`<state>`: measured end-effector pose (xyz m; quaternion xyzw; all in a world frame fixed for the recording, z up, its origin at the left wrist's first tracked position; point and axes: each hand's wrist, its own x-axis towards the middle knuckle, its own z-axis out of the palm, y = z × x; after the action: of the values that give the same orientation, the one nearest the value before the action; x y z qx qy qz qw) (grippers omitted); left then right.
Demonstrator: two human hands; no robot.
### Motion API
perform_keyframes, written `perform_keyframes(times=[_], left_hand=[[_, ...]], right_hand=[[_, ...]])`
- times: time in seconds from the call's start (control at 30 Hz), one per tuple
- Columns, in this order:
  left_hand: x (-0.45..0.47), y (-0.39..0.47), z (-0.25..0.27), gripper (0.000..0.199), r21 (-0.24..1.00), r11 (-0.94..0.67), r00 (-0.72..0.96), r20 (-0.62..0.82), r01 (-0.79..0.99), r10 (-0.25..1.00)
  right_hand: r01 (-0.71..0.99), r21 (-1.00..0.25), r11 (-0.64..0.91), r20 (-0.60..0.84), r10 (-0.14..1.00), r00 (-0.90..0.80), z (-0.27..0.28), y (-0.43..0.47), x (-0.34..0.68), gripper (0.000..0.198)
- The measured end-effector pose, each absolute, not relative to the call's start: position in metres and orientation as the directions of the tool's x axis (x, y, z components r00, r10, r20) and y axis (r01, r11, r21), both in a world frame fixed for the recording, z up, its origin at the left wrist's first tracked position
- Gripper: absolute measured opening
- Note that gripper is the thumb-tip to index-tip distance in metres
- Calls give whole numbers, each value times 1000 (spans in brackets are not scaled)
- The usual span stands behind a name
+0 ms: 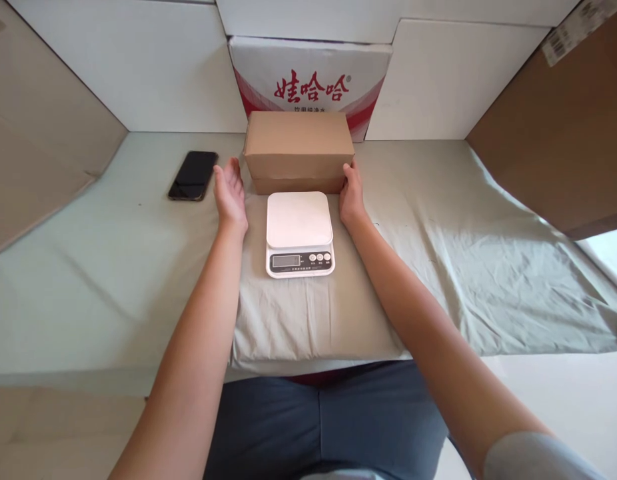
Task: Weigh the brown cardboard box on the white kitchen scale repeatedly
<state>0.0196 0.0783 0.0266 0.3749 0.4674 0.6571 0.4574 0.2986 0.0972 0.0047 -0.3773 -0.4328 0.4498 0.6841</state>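
A closed brown cardboard box (298, 133) rests on the cloth-covered surface in front of me. My right hand (352, 193) grips its right front corner, thumb on the front face; the other fingers are partly hidden. Off the box's left end, with a small gap, my left hand (230, 195) is open, palm turned inward and fingers stretched. Between my wrists, just in front of the box, lies a white digital kitchen scale (299, 220) with nothing on its platform. Its display (286, 261) and round buttons face me; no reading can be made out.
A black smartphone (193, 175) lies left of my left hand. Behind the box stands a white and red carton (313, 60) with printed characters. White panels (438, 80) form the back, and large cardboard sheets (43, 127) flank the sides. Wrinkled pale green cloth (438, 267) covers the surface.
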Motion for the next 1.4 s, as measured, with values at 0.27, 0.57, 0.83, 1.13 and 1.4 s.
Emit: perform_keyframes(times=[0.27, 0.57, 0.83, 1.13, 1.4], left_hand=[[30, 68, 41, 75, 955, -118, -283, 38, -272, 958], [30, 70, 37, 76, 954, -122, -251, 52, -273, 967], [12, 87, 8, 71, 956, -203, -189, 163, -210, 968], [17, 79, 14, 77, 964, -193, -169, 162, -184, 972], [27, 76, 21, 73, 966, -144, -189, 104, -214, 977]], right_hand=[[-255, -915, 312, 265, 943, 202, 7, 95, 298, 70], [-180, -937, 298, 269, 948, 173, 8, 91, 298, 74], [-205, -928, 313, 276, 943, 188, 8, 89, 297, 70], [-189, -935, 299, 267, 947, 180, 14, 84, 295, 75], [-184, -942, 282, 253, 953, 167, 9, 89, 296, 89]])
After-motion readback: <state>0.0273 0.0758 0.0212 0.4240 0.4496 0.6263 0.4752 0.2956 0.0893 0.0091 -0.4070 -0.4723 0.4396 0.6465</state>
